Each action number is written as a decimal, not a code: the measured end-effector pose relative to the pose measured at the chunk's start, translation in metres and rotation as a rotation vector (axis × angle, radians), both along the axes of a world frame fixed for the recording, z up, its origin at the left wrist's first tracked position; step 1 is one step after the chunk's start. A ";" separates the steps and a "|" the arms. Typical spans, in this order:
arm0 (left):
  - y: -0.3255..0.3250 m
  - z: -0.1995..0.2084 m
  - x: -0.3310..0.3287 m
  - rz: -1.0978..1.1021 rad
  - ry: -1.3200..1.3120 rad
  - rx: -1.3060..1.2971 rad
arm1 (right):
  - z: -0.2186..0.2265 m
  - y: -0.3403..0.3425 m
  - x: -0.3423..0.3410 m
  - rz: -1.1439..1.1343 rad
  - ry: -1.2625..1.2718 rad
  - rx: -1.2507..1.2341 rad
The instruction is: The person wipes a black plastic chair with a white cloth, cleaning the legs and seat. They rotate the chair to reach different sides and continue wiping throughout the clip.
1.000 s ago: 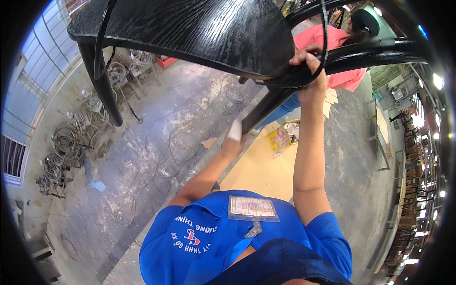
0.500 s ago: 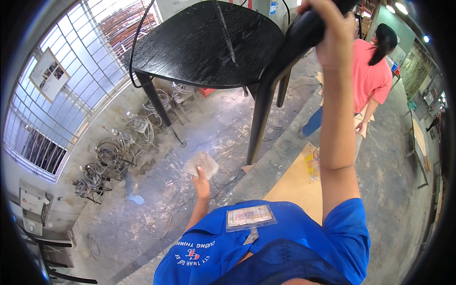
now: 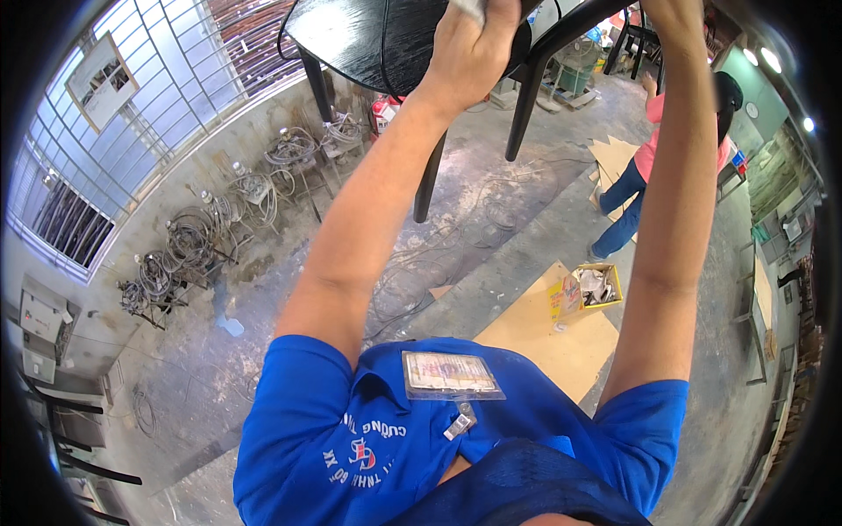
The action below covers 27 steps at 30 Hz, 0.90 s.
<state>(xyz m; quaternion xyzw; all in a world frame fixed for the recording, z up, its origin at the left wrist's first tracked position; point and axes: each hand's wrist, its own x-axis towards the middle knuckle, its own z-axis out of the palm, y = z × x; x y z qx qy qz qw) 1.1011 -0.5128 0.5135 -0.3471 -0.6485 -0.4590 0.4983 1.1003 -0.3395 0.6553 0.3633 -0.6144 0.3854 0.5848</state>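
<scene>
A black wooden chair [image 3: 355,44] with visible grain is held up off the floor at the top of the view, its legs pointing down and a dark cord in front of the seat. My left hand [image 3: 478,57] is raised at the chair, closed on a light grey square pad [image 3: 471,8], most of which is cut off or covered. My right hand [image 3: 674,19] reaches up beside the chair's curved black rail. Its fingers lie beyond the top edge, so their grip is hidden.
Coiled hoses on stands [image 3: 189,241] line the barred window wall at left. On the floor a brown board [image 3: 517,337] lies under a yellow box [image 3: 605,287] of scraps. A person in pink [image 3: 645,167] stands at right. Cables cross the floor.
My left hand has risen from low over the floor to the chair, with the pad in it. The chair sits higher in view, and the person in pink has shifted.
</scene>
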 end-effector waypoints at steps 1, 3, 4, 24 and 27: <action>0.000 -0.014 -0.005 0.027 0.049 0.019 | -0.004 -0.002 0.000 -0.055 0.021 0.155; -0.007 -0.047 -0.007 0.156 0.055 -0.044 | -0.021 -0.006 0.001 0.101 -0.119 0.279; -0.008 -0.061 -0.005 0.163 0.117 -0.030 | -0.028 -0.006 0.002 0.100 -0.114 0.248; -0.046 -0.068 0.016 0.428 0.219 -0.019 | -0.042 -0.051 0.019 0.016 0.330 0.000; -0.053 -0.021 0.024 0.260 0.292 -0.090 | -0.038 -0.081 0.015 -0.038 0.614 -0.038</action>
